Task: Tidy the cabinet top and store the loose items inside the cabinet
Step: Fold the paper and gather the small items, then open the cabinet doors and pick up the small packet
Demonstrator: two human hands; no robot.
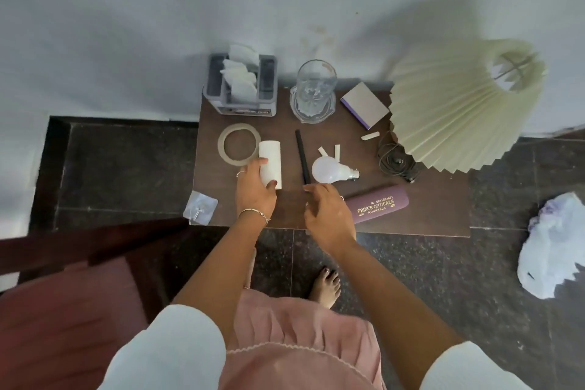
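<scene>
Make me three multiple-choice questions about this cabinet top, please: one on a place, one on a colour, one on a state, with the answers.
1. Where does the light bulb lie?
A) on the floor
B) on the cabinet top, right of the black stick
C) inside the glass

2. What colour is the spectacle case?
A) green
B) yellow
C) purple

3. What does the left hand do?
A) grips the white cylinder
B) hangs empty
C) is out of view

Answers: 1 B, the bulb lies on the wood beside the stick; 2 C, the case with gold lettering is purple; 3 A, its fingers curl round the cylinder.
</scene>
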